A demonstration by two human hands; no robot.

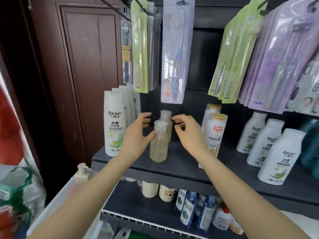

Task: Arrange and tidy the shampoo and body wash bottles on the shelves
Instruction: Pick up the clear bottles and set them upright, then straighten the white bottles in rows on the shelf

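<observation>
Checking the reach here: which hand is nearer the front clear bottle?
Left. The left hand touches the front clear bottle with its thumb; the right hand hovers to its right, apart.

Between my fingers (pixel 145 116): two translucent beige bottles (pixel 159 144) with clear caps, on a dark grey shelf (pixel 181 163). Left of my fingers, white Raclen bottles (pixel 114 128) with black lettering and a green leaf motif; right of them, white Pantene bottles (pixel 214 133) with gold caps, a red emblem and a yellow lower band. Above my fingers hang toothbrush packs (pixel 139 49) in lime green, clear with a blue brush (pixel 177 49), and lilac (pixel 283 54); below, blue-capped bottles (pixel 203 211) with green-and-white labels.
</observation>
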